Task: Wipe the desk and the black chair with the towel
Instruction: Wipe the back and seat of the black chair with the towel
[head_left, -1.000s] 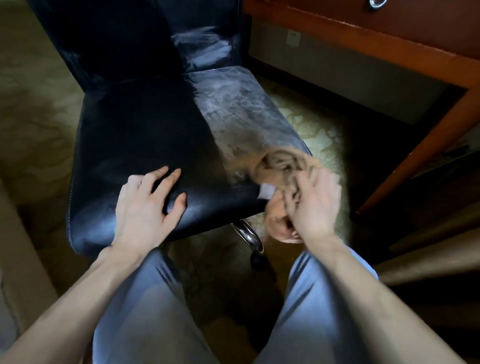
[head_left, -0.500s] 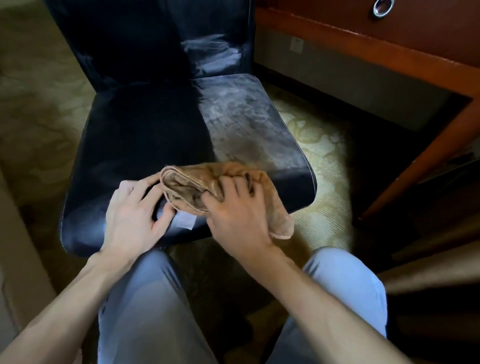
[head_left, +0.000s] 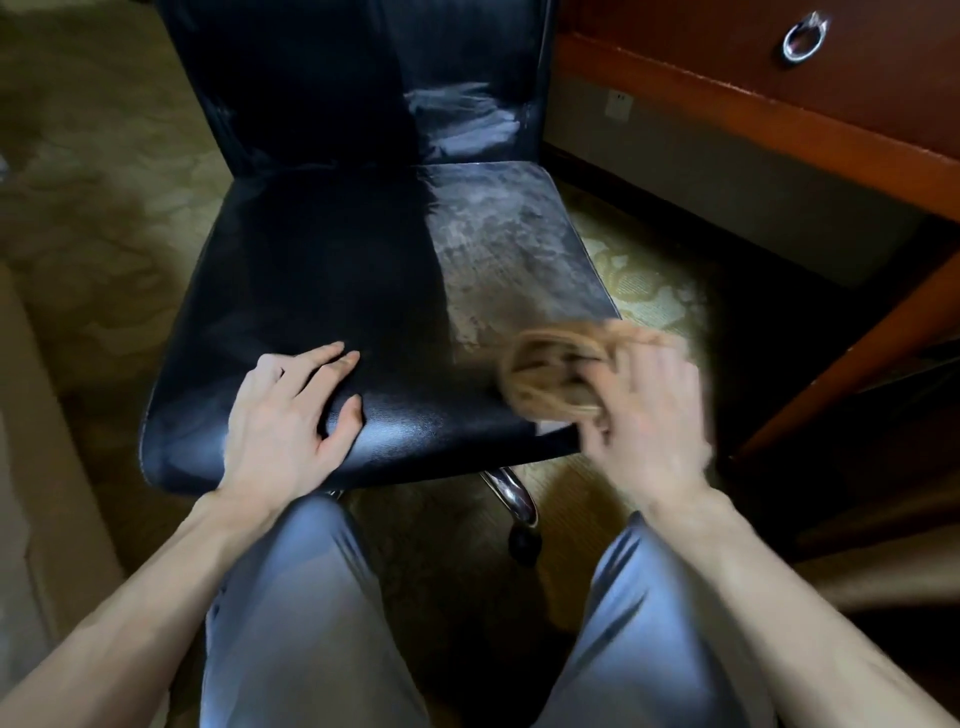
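Towel (head_left: 550, 374) seemingly gripped in blurred right hand (head_left: 649, 421) on black chair (head_left: 322, 270); left hand (head_left: 291, 415) flat, open-fingered.

Dim room: a patterned yellow-green carpet (head_left: 649, 280) covers the floor, a pale wall (head_left: 727, 176) with a white socket (head_left: 619, 104) stands far right, beige furniture (head_left: 31, 467) near left

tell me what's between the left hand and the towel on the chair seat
In the head view, only bare black seat lies between the left hand and the towel: glossy surface, with the pale dusty patch ending just beside the towel.
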